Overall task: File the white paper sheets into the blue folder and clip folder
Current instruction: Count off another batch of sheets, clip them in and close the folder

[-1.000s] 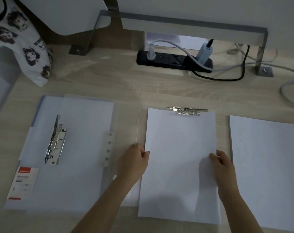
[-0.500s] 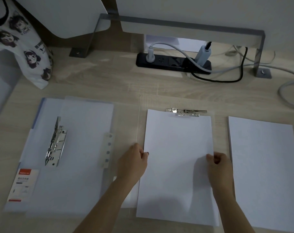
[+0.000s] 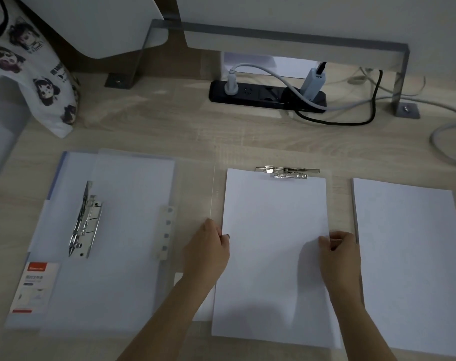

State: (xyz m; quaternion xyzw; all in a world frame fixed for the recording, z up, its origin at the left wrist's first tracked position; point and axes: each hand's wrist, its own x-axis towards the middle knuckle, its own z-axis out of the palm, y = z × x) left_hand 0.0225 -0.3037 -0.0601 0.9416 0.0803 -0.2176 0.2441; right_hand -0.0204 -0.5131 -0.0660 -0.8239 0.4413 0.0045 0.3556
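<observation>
A white paper sheet (image 3: 273,243) lies on the clear clip folder (image 3: 215,194) in the middle of the desk, its top edge just below the metal clip (image 3: 286,172). My left hand (image 3: 208,251) pinches the sheet's left edge and my right hand (image 3: 339,254) pinches its right edge. To the left lies the open blue folder (image 3: 65,230) with a metal lever clip (image 3: 85,220) and white paper inside. A stack of white sheets (image 3: 414,256) rests at the right.
A black power strip (image 3: 263,96) with plugs and cables sits at the back. A printed cloth bag (image 3: 37,79) hangs at the far left. A grey metal stand (image 3: 401,82) spans the rear. More cables (image 3: 448,136) curl at the right edge.
Both hands have slid the sheet slightly left and up towards the metal clip, squaring it on the clip folder. My right hand's fingers have curled tighter on the edge.
</observation>
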